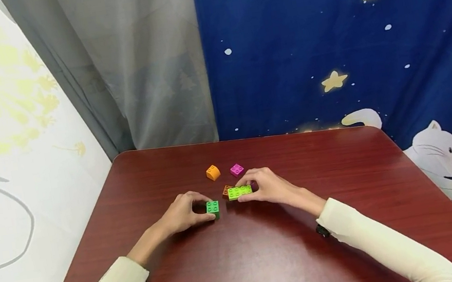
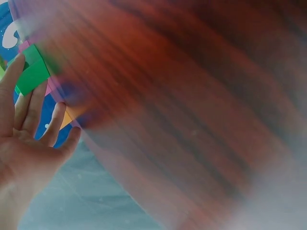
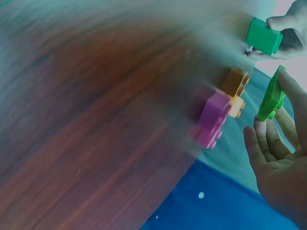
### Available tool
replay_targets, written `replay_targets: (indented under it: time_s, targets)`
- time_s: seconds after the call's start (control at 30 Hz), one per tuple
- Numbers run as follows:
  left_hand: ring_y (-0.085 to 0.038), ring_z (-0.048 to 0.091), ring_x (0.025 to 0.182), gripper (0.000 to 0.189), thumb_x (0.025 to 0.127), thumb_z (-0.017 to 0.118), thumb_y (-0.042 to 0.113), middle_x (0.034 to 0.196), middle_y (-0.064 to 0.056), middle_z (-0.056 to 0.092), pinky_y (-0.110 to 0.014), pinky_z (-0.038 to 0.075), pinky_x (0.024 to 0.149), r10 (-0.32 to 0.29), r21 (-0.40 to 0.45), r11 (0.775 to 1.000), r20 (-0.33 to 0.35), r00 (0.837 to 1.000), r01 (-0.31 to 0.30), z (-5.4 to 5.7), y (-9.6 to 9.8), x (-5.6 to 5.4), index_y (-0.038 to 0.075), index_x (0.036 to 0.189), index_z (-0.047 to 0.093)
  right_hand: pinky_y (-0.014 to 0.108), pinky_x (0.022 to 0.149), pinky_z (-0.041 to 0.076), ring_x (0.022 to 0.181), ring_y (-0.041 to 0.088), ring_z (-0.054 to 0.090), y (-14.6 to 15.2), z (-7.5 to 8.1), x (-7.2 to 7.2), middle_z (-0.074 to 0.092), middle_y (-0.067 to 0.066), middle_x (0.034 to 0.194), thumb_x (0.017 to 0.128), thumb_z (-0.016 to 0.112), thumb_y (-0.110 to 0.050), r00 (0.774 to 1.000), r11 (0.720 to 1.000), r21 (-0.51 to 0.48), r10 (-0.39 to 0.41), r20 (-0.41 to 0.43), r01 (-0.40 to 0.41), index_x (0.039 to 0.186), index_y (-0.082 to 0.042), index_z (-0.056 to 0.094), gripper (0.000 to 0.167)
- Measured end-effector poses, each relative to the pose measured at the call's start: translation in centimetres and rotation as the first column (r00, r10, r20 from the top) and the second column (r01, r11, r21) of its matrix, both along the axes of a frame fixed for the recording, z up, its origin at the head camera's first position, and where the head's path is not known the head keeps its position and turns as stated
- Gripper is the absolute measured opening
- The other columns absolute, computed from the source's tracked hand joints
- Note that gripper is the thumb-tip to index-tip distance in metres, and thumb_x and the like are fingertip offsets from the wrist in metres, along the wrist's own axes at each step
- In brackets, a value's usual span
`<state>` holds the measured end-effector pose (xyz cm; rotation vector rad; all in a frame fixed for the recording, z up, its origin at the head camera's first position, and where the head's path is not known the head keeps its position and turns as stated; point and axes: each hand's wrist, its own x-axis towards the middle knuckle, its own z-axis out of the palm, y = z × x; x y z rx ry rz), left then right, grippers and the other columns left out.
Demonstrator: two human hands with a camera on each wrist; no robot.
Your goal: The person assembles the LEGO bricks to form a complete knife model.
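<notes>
My left hand point(image 1: 181, 213) pinches a green toy building brick point(image 1: 212, 208) between thumb and fingers, studs up. Its smooth side shows in the left wrist view, where the green brick point(image 2: 33, 72) sits at the fingertips. To the right, my right hand point(image 1: 270, 187) holds a long lime-green brick point(image 1: 240, 192) by thumb and fingertips. The right wrist view shows this lime brick point(image 3: 272, 96) raised off the tabletop, a thin plate shape with studs. Behind it an orange-brown brick point(image 1: 226, 191) is partly hidden. A purple brick point(image 3: 214, 111) stands near the right hand, mostly covered in the head view.
Farther back on the dark red wooden table point(image 1: 300, 159) lie an orange brick with a curved side point(image 1: 213, 173) and a magenta brick point(image 1: 237, 170). A grey curtain point(image 1: 162, 72) and a blue star-patterned curtain point(image 1: 283, 53) hang behind the table's far edge.
</notes>
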<state>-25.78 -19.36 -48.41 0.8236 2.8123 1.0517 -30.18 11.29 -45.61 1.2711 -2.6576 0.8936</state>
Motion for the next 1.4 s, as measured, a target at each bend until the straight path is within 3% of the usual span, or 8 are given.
replay_targets:
  time_s: [0.37,0.63,0.8,1.1,1.4]
  targets:
    - [-0.014,0.067,0.099,0.030,0.083,0.090,0.031,0.102,0.014,0.074,-0.038,0.055,0.090,-0.013,0.000,1.000,0.000,1.000,0.013,0.0,0.0,-0.2,0.019,0.109,0.079,0.030,0.072,0.055,0.086,0.017,0.066,-2.8,-0.3,0.6,0.075,-0.005,0.106,0.085,0.088,-0.039,0.999,0.999,-0.018,0.036,0.022,-0.036,0.113,-0.016,0.079,0.037]
    - [-0.014,0.067,0.100,0.038,0.084,0.089,0.035,0.108,0.006,0.074,-0.037,0.057,0.088,-0.008,-0.031,0.999,0.002,1.000,0.008,-0.2,-0.1,-0.3,0.014,0.112,0.078,0.020,0.066,0.047,0.080,0.021,0.066,-4.4,-0.5,0.9,0.071,-0.009,0.096,0.084,0.088,-0.040,0.998,0.998,-0.027,0.058,-0.013,-0.059,0.110,-0.018,0.080,0.035]
    - [-0.013,0.067,0.097,0.036,0.082,0.090,0.036,0.104,0.007,0.074,-0.035,0.057,0.085,-0.013,-0.024,1.000,-0.011,1.000,0.012,-0.1,0.0,-0.3,0.014,0.109,0.079,0.019,0.067,0.048,0.080,0.021,0.067,-5.2,-0.8,1.3,0.070,-0.008,0.095,0.084,0.089,-0.038,0.997,0.997,-0.044,0.070,-0.014,-0.070,0.109,-0.017,0.080,0.034]
    - [-0.011,0.064,0.101,0.036,0.081,0.091,0.037,0.106,0.009,0.073,-0.033,0.054,0.086,0.001,-0.054,0.999,-0.016,1.000,-0.002,-0.1,0.0,-0.3,0.017,0.110,0.080,0.017,0.071,0.051,0.084,0.003,0.061,-6.6,-1.2,1.8,0.073,-0.008,0.100,0.083,0.089,-0.038,0.999,0.999,-0.033,0.042,-0.028,-0.043,0.108,-0.018,0.080,0.034]
    - [-0.012,0.065,0.101,0.032,0.080,0.092,0.036,0.102,0.012,0.073,-0.036,0.055,0.087,0.002,-0.062,0.998,-0.009,1.000,-0.003,0.3,0.2,-0.3,0.020,0.106,0.080,0.016,0.072,0.050,0.084,0.003,0.062,-7.7,-1.2,1.7,0.074,-0.007,0.098,0.084,0.088,-0.038,0.999,0.999,-0.010,0.031,-0.030,-0.031,0.107,-0.018,0.080,0.032]
